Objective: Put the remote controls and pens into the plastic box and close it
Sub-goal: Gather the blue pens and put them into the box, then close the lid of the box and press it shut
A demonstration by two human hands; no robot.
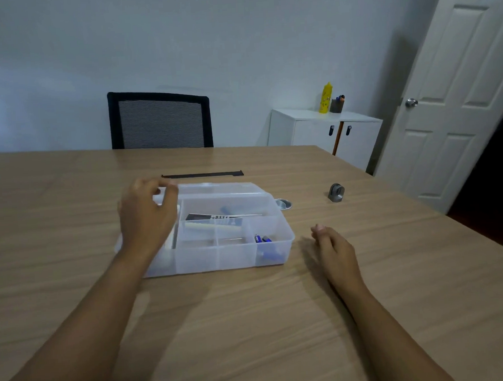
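Your right hand (335, 251) rests on the table (252, 322), fingers loosely curled and empty, just right of the plastic box (218, 251). Your left hand (146, 217) hovers over the box's left end, fingers bent narrow near the translucent lid (226, 189); contact is unclear. Remote control (214, 220) and blue pens (265, 245) appear inside already. Closing looks like what remains.

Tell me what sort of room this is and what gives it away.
Probably an office or small meeting room. A large wooden table fills the view, a black mesh-back office chair stands at its far side, and a white cabinet by the panelled door holds a pen cup.
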